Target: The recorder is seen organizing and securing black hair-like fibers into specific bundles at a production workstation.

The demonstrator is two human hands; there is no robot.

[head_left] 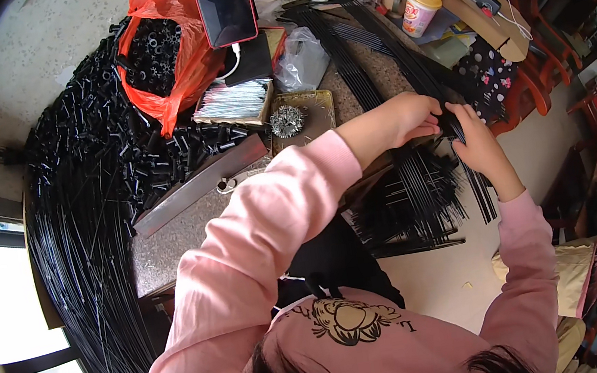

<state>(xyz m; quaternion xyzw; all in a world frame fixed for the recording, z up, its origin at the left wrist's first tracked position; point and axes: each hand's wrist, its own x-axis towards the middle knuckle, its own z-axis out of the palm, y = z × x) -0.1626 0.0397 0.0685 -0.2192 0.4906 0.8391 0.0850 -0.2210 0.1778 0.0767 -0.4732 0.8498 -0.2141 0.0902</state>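
At the table's right edge, my left hand (414,118) reaches across with its fingers curled closed over thin black rods. Close beside it, my right hand (479,144) bends its fingers round a small bunch of similar rods (482,196), whose ends hang below the hand. Under and between the hands runs a thick bundle of long black rods (419,186), reaching past the table edge. More black rods (346,59) stretch away toward the far side. The fingertips of both hands nearly meet, and the exact grip points are partly hidden.
Black tube pieces (78,117) and long black strands (90,289) are heaped at left. A red plastic bag (185,73) holds small black parts. A phone (224,7), a metal bar (200,186), a tray (319,112) with metal pieces and a lidded cup (421,10) occupy the table.
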